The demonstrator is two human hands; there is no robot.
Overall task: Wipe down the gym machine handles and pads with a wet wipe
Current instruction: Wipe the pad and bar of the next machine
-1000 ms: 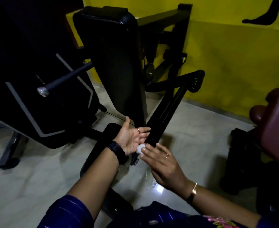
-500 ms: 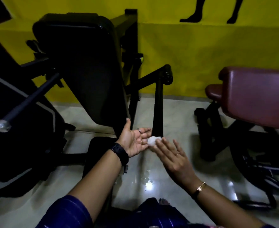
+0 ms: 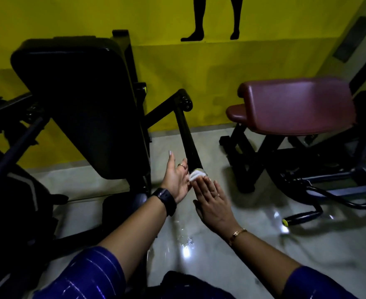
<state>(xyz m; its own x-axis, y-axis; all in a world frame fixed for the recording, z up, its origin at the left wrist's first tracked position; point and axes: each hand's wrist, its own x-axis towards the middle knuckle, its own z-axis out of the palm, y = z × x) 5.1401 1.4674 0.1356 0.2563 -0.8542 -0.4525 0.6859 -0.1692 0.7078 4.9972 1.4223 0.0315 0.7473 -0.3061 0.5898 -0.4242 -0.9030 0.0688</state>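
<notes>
The only marking on the yellow wall [image 3: 220,67] was a black silhouette of two legs [image 3: 216,18] at its top edge. The floor [image 3: 231,251] was pale, glossy stone that threw back bright spots of light.

On the left stood a black back pad [image 3: 80,104], tilted on its dark frame. On the right a maroon pad [image 3: 296,106] sat on black legs, with a black bar with a yellow end cap [image 3: 300,216] lying on the floor near it.

Between the two pads a black lever arm [image 3: 187,137] sloped from the wall toward the person. At its near end a crumpled white wet wipe [image 3: 196,175] sat between both hands. The left hand [image 3: 176,180], with a black watch [image 3: 164,199] at the wrist, was spread with straight fingers and the palm turned inward. The right hand [image 3: 212,199], with a gold bracelet [image 3: 238,233], lay flat with straight fingers, their tips pressing the wipe. I could not tell whether the wipe touched the arm.

Blue sleeves [image 3: 87,275] covered both upper arms.
</notes>
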